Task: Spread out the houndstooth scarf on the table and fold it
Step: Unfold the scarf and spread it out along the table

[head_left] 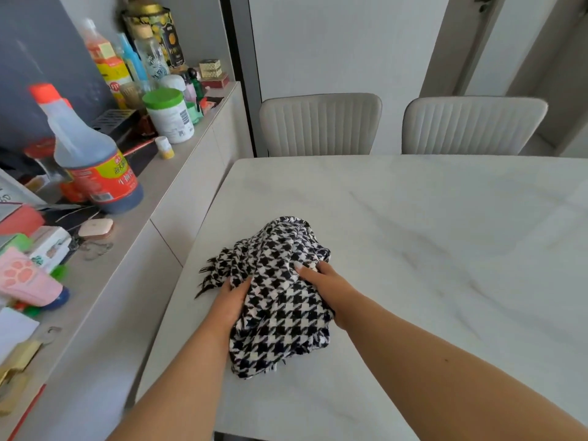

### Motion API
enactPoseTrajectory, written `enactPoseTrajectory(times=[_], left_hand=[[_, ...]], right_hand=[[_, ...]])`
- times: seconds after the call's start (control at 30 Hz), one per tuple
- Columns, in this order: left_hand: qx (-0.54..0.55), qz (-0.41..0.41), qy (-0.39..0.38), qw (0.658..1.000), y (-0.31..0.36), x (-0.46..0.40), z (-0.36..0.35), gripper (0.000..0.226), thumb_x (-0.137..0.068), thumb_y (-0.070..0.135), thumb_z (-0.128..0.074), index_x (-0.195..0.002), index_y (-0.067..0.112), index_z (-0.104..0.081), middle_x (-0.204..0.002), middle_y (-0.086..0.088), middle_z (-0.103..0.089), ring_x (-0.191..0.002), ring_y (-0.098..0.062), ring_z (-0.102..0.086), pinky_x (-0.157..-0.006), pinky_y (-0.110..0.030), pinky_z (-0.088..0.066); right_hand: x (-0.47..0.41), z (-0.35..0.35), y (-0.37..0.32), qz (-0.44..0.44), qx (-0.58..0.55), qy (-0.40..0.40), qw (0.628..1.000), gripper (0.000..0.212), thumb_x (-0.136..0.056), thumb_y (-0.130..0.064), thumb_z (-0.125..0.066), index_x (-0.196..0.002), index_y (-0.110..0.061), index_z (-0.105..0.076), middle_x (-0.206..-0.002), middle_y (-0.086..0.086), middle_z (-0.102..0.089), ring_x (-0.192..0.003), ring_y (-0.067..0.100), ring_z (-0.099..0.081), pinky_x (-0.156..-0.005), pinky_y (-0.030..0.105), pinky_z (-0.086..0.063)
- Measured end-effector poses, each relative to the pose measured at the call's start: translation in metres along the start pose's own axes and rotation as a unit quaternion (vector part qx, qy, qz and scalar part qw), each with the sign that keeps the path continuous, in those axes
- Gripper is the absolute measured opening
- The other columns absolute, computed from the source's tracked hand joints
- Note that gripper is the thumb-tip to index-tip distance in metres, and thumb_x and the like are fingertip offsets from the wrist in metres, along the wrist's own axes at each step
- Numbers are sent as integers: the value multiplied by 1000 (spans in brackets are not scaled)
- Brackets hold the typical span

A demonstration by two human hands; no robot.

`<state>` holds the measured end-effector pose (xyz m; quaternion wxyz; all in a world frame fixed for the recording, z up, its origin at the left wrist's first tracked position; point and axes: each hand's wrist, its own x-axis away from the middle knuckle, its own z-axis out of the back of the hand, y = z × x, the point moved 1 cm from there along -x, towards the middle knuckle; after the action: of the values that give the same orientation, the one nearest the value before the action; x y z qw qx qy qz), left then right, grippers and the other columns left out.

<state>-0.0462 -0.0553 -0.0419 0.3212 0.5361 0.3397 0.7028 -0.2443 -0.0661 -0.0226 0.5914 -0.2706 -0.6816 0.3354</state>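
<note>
The houndstooth scarf [280, 294] lies bunched on the near left part of the tabletop [445, 233], its long axis running away from the person. The left hand [229, 303] and right hand [327, 289] grip its opposite sides, equally near, so spreading probably means pulling apart.

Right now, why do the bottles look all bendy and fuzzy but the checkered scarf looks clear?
In the head view, the wide-angle lens bends the edges, so the soy sauce bottle leans and smears. The scarf sits near the middle, sharp, held by the left hand and right hand. Soft light gives the table faint shadows.
</note>
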Motion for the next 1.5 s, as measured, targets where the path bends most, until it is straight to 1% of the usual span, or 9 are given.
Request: enactPoseTrajectory(times=[0.27, 0.63, 0.87, 1.03, 1.2, 1.27, 1.33, 1.4, 1.5], left_hand=[[-69, -117, -45, 990, 90, 56, -70, 85, -88, 56, -53, -154, 22, -11, -157, -13, -25, -142, -32, -28, -116, -44, -20], [-32, -179, -172, 968, 159, 140, -216, 96, -78, 51, -72, -153, 24, -19, -151, -7, -38, -132, -25, -45, -107, -34, -34], [-26, -205, -165, 964, 174, 137, -319, 81, -75, 51, -72, -145, 27, -40, -141, -1, -51, -123, -21, -54, -108, -42, -41], [-17, -211, -148, 966, 167, 128, -364, 47, -98, 40, -46, -143, 27, -41, -149, 4, -39, -137, -17, -36, -110, -34, -27], [-63, -157, -70, 983, 124, 106, -373, 40, -100, 34, -43, -136, 18, -49, -140, -2, -49, -122, -20, -47, -101, -33, -33], [-61, -90, 1, 994, 101, 97, -371, 25, -96, 34, -49, -105, 12, -59, -109, -9, -62, -88, -19, -53, -84, -31, -39], [-20, 28, 79, 996, 82, 98, -370, 23, -91, 33, -57, -96, 11, -50, -93, -8, -53, -83, -24, -51, -78, -34, -42], [65, 139, 52, 987, 65, 103, -376, 29, -90, 34, -62, -103, 13, -46, -104, -8, -49, -100, -30, -54, -84, -41, -49], [180, 195, -53, 963, 51, 107, -392, 30, -90, 34, -65, -98, 9, -51, -108, -14, -57, -103, -31, -60, -88, -46, -54]], right_hand=[[66, 74, -36, 83, -92, 86, 989, 92, -73, -56, -73, -147, -31, -26, -139, 4, -47, -108, 25, -60, -93, 45, -52], [149, 229, -49, 170, -193, 181, 949, 51, -77, -44, -74, -119, -22, -53, -110, 10, -68, -92, 27, -71, -82, 48, -58], [151, 333, -51, 165, -191, 232, 939, 53, -80, -45, -71, -121, -19, -47, -110, 11, -65, -92, 28, -69, -81, 47, -58], [129, 391, -35, 113, -107, 269, 950, 66, -82, -65, -54, -137, -31, -39, -130, 3, -53, -114, 30, -56, -100, 46, -44], [107, 432, 1, 28, 38, 345, 937, 66, -84, -68, -41, -137, -29, -40, -126, 7, -55, -122, 32, -46, -104, 48, -39], [103, 440, 10, 21, 18, 378, 925, 51, -89, -59, -45, -122, -21, -48, -91, 5, -59, -98, 28, -56, -92, 41, -46], [100, 447, 17, 15, -3, 404, 914, 36, -92, -50, -48, -101, -15, -49, -72, 4, -52, -69, 21, -52, -76, 34, -45], [97, 451, 23, -7, -26, 416, 909, 39, -92, -47, -50, -90, -8, -48, -71, 8, -48, -59, 20, -44, -70, 33, -39], [93, 449, 28, -43, -72, 382, 920, 44, -91, -46, -56, -91, -2, -48, -84, 10, -50, -77, 24, -49, -83, 39, -44]])
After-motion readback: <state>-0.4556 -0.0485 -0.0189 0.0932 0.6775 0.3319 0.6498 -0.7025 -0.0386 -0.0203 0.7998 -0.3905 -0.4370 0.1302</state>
